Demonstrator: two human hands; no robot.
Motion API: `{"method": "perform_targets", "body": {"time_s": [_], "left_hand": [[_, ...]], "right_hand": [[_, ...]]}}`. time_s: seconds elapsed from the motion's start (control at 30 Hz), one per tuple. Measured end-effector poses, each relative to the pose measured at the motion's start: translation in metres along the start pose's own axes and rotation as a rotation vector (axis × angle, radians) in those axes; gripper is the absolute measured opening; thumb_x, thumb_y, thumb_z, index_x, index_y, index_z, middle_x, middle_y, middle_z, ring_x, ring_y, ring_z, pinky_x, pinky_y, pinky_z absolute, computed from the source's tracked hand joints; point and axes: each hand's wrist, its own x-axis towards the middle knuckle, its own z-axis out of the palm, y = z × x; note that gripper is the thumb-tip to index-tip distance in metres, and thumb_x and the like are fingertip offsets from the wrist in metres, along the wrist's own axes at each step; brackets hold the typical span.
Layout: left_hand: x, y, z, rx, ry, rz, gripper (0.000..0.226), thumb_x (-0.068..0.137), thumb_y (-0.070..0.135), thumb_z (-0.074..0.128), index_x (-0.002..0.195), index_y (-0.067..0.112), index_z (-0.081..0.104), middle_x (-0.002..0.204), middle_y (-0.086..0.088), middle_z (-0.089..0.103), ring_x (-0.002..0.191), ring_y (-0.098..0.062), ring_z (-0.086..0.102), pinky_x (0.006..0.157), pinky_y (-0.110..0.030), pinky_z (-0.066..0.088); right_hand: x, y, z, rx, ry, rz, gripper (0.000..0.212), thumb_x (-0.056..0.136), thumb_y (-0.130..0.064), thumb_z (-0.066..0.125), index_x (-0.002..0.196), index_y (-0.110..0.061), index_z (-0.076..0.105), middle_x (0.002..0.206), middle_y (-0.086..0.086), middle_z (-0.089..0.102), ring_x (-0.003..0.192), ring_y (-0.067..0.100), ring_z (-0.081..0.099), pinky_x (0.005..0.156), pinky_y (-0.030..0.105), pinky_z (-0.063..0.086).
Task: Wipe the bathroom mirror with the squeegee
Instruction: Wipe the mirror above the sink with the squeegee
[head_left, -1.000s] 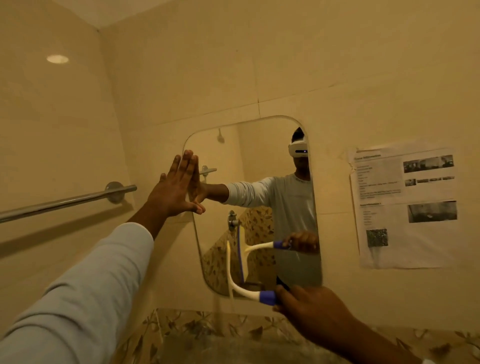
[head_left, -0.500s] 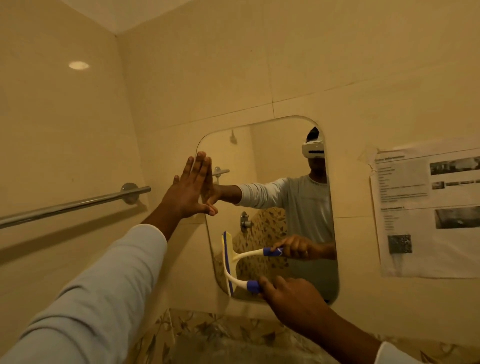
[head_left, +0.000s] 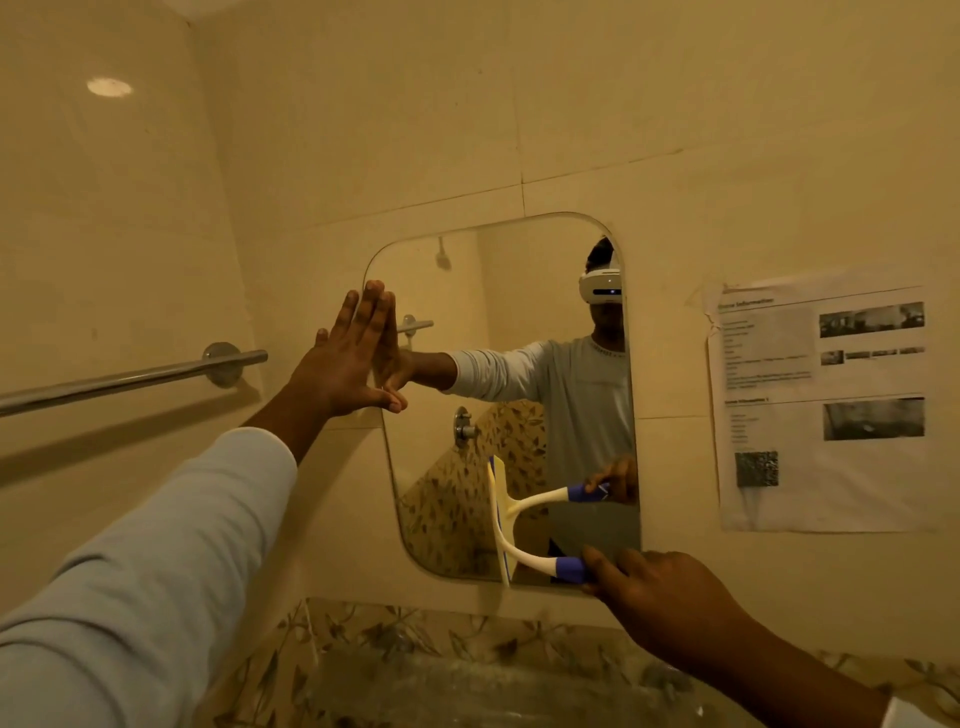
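Glossy wall tiles; polished metal towel bar; wrinkled paper notice.

Your tiled wall carries the mirror, a bar to its left, a printed sheet to its right.

Left arm reaches forward and up from bottom left, nearly straight, left sleeve ending short of the wrist, forearm bare. Left hand is flat: fingers straight, together, pointing up, thumb splayed right, palm pressed on the left edge of the mirror near its top-left corner. Right arm enters from bottom right, forearm bare, pale cuff just visible at the frame edge. Right hand shows its back, fingers curled round the blue handle end of the squeegee, at the mirror's bottom-right corner.
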Motion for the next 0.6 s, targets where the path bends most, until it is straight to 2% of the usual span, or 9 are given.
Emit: {"method": "perform_targets", "body": {"time_s": [0.1,0.23,0.6], "left_hand": [[0.001,0.0,0.0,-0.003,0.007,0.009,0.166,0.047,0.084,0.08,0.156,0.03,-0.032,0.164,0.009,-0.038,0.154,-0.021,-0.031,0.114,-0.073,0.018],[0.0,0.0,0.0,-0.015,0.014,0.011,0.165,0.046,0.084,0.08,0.156,0.031,-0.031,0.165,0.009,-0.037,0.154,-0.021,-0.031,0.114,-0.073,0.018],[0.0,0.001,0.0,-0.001,0.005,0.019,0.165,0.045,0.087,0.076,0.157,0.029,-0.031,0.165,0.007,-0.038,0.154,-0.024,-0.03,0.116,-0.076,0.02]], "right_hand": [[-0.011,0.01,-0.001,0.005,0.002,0.001,0.063,0.061,-0.045,0.097,0.114,-0.02,0.075,0.061,-0.002,0.062,0.038,0.011,0.052,0.032,0.025,0.04],[-0.02,0.022,-0.006,-0.008,-0.016,0.02,0.064,0.057,-0.045,0.099,0.11,-0.019,0.078,0.059,0.002,0.06,0.036,0.013,0.049,0.038,0.022,0.026],[-0.058,0.05,-0.022,0.058,-0.093,0.107,0.075,0.051,-0.04,0.102,0.115,-0.013,0.073,0.059,-0.002,0.058,0.036,0.011,0.045,0.042,0.021,0.021]]}}
